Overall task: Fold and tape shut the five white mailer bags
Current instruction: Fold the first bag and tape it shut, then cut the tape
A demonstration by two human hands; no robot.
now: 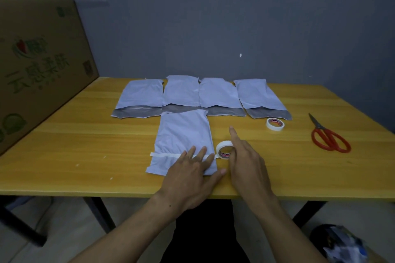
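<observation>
My left hand (192, 168) presses flat, fingers straight, on the taped bag (181, 134) while my right hand (243, 156) grips the tape roll (224, 148), index finger out.

Four mailer bags (181, 92) lie in a row behind the fifth bag (183, 132), scissors (329, 136) far right.

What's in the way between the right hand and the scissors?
Nothing visible: only bare table lies between the right hand, holding a roll, and the scissors. The spare roll sits farther back, off that path.
</observation>
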